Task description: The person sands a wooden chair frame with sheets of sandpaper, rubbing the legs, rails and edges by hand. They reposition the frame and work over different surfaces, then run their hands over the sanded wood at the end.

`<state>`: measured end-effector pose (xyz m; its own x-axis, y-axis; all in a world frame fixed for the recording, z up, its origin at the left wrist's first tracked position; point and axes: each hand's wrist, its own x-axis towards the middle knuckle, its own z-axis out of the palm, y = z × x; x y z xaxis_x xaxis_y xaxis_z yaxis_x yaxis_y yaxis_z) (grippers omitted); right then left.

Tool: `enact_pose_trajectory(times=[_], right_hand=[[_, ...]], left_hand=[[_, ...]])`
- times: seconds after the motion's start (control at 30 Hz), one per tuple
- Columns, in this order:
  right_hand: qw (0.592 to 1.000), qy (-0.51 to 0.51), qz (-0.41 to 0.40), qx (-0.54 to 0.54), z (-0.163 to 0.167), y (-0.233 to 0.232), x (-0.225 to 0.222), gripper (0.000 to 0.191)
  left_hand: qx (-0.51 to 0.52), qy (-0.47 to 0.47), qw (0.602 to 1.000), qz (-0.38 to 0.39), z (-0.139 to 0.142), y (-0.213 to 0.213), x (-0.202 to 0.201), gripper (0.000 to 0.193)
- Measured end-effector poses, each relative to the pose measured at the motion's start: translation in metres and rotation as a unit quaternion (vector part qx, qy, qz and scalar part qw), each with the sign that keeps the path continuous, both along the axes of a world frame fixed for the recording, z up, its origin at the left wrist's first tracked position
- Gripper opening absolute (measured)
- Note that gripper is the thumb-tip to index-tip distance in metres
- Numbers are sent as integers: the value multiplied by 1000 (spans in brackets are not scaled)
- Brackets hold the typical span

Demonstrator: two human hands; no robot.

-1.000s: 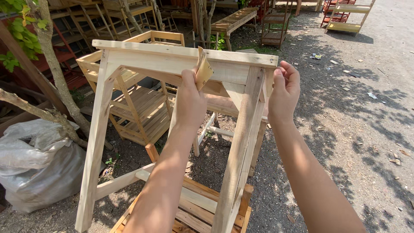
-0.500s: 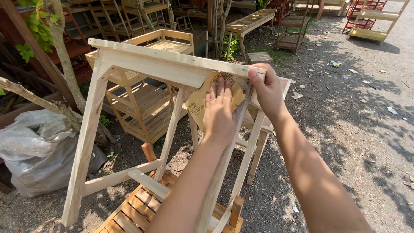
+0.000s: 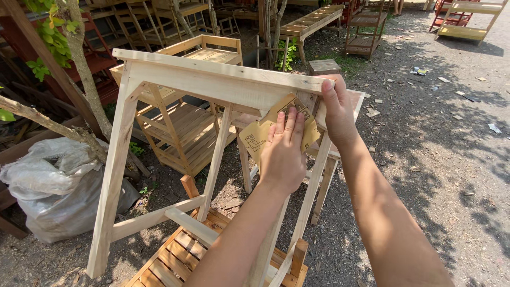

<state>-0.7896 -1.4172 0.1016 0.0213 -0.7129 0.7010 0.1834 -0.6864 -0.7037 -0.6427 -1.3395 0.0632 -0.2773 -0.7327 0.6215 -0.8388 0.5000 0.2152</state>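
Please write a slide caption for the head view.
Left hand presses sandpaper on wooden frame; right hand steadies it.

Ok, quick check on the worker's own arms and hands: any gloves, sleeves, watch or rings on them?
Nothing worn that shows. The left hand and right hand are bare, without gloves or rings, and both wrists lack any watch or band. Both forearms are uncovered right down to the frame's lower edge, so no sleeve is visible.
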Motion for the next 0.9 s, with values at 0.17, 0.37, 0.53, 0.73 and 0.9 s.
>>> enact_pose_trajectory(times=[0.17, 0.37, 0.53, 0.73, 0.9], right_hand=[[999, -1, -24, 32, -6, -6, 2, 31], [998, 1, -57, -4, -14, -15, 4, 30], [995, 9, -97, -19, -18, -20, 5, 32], [991, 24, -129, -5, -21, -24, 5, 33], [988, 35, -150, -5, -16, -19, 8, 33]], left_hand=[[-54, 95, 993, 33, 6, -1, -21, 71], [-4, 135, 988, 79, 23, -1, -11, 80], [-19, 121, 991, 52, 23, 5, -8, 76], [-20, 190, 979, 67, 6, -13, -6, 77], [21, 139, 988, 61, 10, -11, 2, 82]])
